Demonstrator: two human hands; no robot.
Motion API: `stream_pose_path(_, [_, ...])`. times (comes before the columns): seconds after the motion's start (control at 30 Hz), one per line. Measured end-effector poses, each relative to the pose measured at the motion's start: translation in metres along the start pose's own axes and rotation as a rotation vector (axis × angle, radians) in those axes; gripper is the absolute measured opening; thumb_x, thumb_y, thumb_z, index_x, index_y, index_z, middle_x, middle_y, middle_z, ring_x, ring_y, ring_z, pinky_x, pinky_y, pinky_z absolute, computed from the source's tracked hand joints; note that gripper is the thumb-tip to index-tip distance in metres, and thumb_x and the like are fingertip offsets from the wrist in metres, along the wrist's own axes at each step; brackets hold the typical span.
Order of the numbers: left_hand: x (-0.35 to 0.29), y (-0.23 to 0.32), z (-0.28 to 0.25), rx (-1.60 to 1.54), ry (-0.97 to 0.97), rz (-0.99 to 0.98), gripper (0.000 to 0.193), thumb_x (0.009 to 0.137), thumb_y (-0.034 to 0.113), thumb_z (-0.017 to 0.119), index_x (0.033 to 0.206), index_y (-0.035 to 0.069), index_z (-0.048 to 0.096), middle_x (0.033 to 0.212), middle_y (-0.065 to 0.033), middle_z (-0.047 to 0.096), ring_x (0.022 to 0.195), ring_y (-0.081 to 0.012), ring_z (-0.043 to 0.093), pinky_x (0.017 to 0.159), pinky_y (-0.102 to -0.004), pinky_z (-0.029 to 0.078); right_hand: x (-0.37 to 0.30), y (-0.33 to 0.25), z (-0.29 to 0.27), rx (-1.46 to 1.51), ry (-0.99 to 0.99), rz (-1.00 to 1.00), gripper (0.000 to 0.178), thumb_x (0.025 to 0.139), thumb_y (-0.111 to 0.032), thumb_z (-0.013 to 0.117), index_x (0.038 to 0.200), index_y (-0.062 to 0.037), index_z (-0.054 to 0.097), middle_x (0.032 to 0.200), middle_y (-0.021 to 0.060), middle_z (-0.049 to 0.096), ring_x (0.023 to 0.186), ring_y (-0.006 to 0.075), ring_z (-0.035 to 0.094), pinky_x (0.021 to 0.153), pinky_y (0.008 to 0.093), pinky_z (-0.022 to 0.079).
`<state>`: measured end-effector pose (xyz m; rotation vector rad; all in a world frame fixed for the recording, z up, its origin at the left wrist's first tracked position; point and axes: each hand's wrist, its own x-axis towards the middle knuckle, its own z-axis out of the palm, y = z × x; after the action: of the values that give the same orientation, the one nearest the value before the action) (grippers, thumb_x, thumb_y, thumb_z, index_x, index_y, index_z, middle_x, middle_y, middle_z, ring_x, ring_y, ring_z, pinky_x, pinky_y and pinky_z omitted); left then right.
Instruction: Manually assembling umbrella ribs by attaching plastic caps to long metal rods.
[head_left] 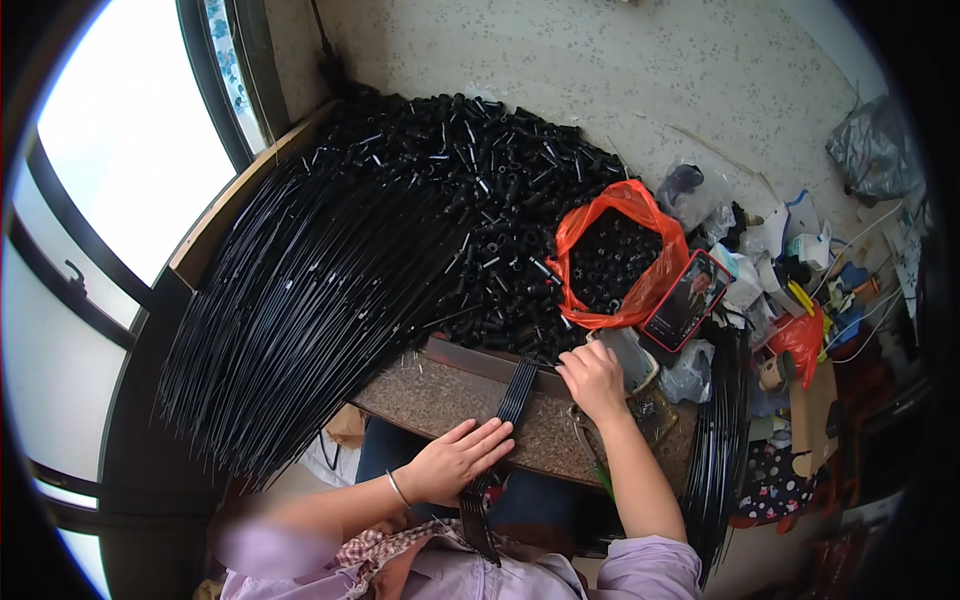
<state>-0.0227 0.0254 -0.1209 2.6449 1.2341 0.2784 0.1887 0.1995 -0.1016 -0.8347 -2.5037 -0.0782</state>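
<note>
Several thin black rods (517,390) lie side by side in a flat row across the speckled brown work board (450,403), their far ends on a dark strip (480,364) along its far edge. My left hand (455,462) lies flat with fingers stretched out, its fingertips at the rods' near left side. Below that hand, the rods reach back toward my body. Just right of the rods' far ends, my right hand (593,380) has its fingers curled together. Whatever it may hold is too small to make out.
A big heap of short black tubes (500,180) fills the back. Many long black rods (300,320) fan out at left. A red plastic bag (575,230) holds small black parts. A phone (688,300) leans beside it. Pliers (598,465) with green handles lie near my right forearm.
</note>
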Motion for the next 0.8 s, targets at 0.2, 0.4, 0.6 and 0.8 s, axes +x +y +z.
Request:
stream_pose_path(0.2, [0.001, -0.001, -0.004, -0.037, -0.028, 0.007, 0.077, 0.072, 0.027, 0.053, 0.139, 0.002, 0.024, 0.146, -0.0146, 0.022, 0.136, -0.0256, 0.021, 0.107, -0.0408, 0.020, -0.029, 0.006, -0.002, 0.098, -0.067, 0.049, 0.019, 0.073, -0.001, 0.060, 0.091, -0.0074, 0.062, 0.079, 0.0067, 0.052, 0.069, 0.0256, 0.059, 0.060, 0.0363, 0.048])
stream_pose_path(0.4, [0.001, 0.000, 0.001, -0.054, 0.011, 0.004, 0.079, 0.071, 0.027, 0.055, 0.139, 0.002, 0.024, 0.146, -0.0149, 0.021, 0.135, -0.0262, 0.022, 0.107, -0.0412, 0.021, -0.025, 0.003, -0.005, 0.230, -0.062, 0.182, 0.015, 0.076, -0.002, 0.060, 0.088, -0.0091, 0.065, 0.077, 0.0066, 0.055, 0.069, 0.0277, 0.059, 0.059, 0.0364, 0.047])
stream_pose_path(0.6, [0.000, 0.000, 0.000, -0.023, 0.009, 0.006, 0.080, 0.071, 0.029, 0.055, 0.140, 0.003, 0.024, 0.146, -0.0158, 0.021, 0.135, -0.0266, 0.023, 0.107, -0.0398, 0.021, -0.022, -0.004, -0.006, 0.284, -0.106, 0.201, 0.015, 0.078, -0.005, 0.059, 0.089, -0.0114, 0.066, 0.078, 0.0059, 0.055, 0.069, 0.0276, 0.059, 0.059, 0.0369, 0.048])
stream_pose_path(0.8, [-0.001, 0.001, -0.001, -0.004, 0.019, 0.009, 0.078, 0.073, 0.029, 0.055, 0.139, 0.003, 0.024, 0.146, -0.0161, 0.021, 0.135, -0.0269, 0.022, 0.107, -0.0396, 0.021, -0.017, -0.002, 0.003, 0.262, -0.010, 0.250, 0.014, 0.078, -0.005, 0.059, 0.090, -0.0100, 0.066, 0.079, 0.0068, 0.058, 0.070, 0.0283, 0.059, 0.060, 0.0365, 0.048])
